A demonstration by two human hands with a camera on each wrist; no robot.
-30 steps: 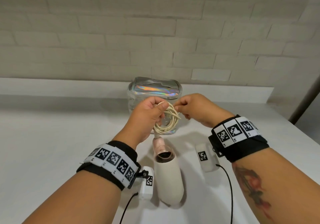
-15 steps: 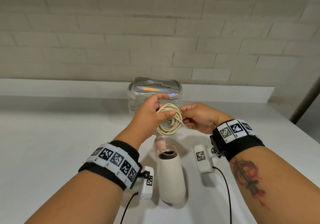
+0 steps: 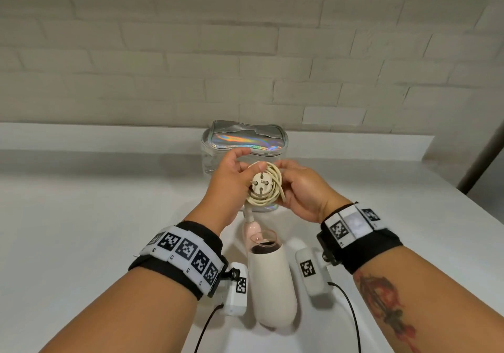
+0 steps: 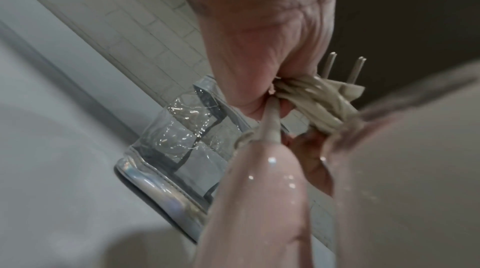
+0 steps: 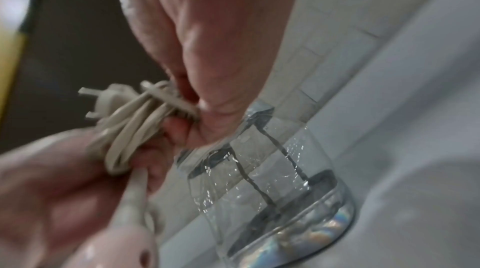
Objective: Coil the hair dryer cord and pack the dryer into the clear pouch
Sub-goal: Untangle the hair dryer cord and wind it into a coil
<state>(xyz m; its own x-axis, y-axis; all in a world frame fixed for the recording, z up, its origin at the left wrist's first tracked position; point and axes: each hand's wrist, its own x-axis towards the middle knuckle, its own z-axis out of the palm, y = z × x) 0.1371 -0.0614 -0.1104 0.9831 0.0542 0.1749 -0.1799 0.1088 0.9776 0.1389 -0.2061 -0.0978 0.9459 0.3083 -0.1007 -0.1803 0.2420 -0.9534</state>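
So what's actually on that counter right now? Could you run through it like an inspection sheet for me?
Surface: white counter, bare where it shows.
Job's things: cream hair dryer lies on the counter with its pink handle toward the pouch; its cord is coiled, the plug in the middle with pins facing the camera; clear pouch with shiny lid stands behind, lid down.
Clutter: nothing seen.
Grippers: left hand grips coil and plug; right hand holds the coil's other side.
Cables: black leads run from the wrist cameras.
Surroundings: pale brick wall.
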